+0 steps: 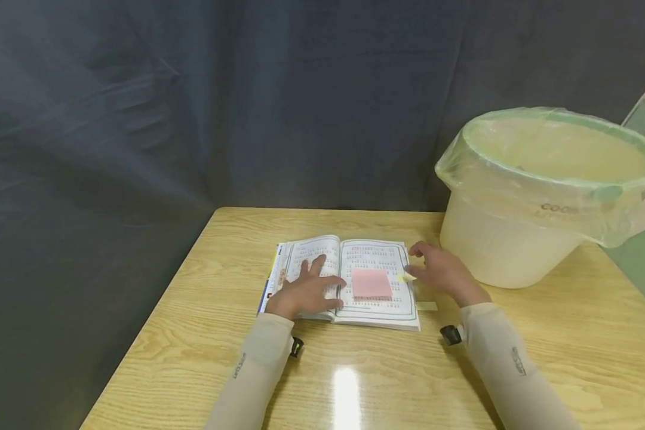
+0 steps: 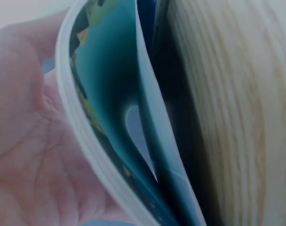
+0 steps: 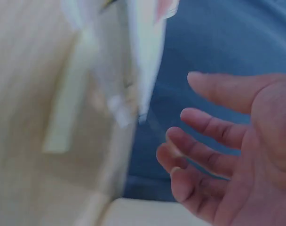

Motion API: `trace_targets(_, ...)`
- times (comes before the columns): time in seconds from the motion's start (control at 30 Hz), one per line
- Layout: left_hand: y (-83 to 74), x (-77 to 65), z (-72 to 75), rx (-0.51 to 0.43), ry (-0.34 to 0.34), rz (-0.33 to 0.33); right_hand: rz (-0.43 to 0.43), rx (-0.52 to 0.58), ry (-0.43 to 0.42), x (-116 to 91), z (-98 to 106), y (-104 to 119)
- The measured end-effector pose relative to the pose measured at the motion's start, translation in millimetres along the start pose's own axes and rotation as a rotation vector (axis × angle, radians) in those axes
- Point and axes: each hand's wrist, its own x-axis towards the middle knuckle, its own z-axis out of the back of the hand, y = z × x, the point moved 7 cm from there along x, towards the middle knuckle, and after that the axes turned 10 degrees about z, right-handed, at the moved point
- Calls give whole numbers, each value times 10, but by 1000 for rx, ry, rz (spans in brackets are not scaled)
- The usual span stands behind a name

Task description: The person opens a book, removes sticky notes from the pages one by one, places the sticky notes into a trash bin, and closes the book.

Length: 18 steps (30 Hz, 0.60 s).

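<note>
An open book [image 1: 373, 252] lies on the wooden table, printed text on both pages. A pink sticky note [image 1: 371, 283] is on its right page. My left hand [image 1: 306, 294] rests on the left page with fingers spread; in the left wrist view its palm is beside the curved book edge [image 2: 93, 153]. By the book's right edge hovers my right hand [image 1: 445, 273], thumb close to a small yellow sticky tab [image 1: 406, 278]. In the right wrist view the right hand's fingers [image 3: 206, 125] are loosely bent, with nothing between them. A pale yellow strip [image 1: 427, 306] sits at the book's right edge.
A large cream bucket [image 1: 505, 239] lined with a thin greenish plastic bag [image 1: 543, 185] stands at the table's back right. Dark fabric [image 1: 328, 107] hangs behind and to the left of the table [image 1: 193, 358]. Light glares on the tabletop in front of the book.
</note>
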Motion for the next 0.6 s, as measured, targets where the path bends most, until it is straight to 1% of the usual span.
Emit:
trace_targets(0.07,-10,-2,2,7,0,2,90,-43,-9,-19,26,163)
trace_targets(0.13,-23,-4,10,16,-5,5,183,-78,2,-37,6,343)
trace_targets(0.23,-34,0,18,29,-15,11,319,-128,45,-48,-117,618)
trace_targets(0.33,-40,3,13,35,-20,15,418,-167,65,-44,-278,836)
trace_targets(0.4,-42,1,7,35,-20,16,456,-202,44,-37,-361,928)
trace_targets(0.47,-43,-6,7,37,-21,15,472,-239,11,-38,-415,980)
trace_targets(0.6,-42,-4,6,44,-29,12,499,-300,-54,-44,-452,1027)
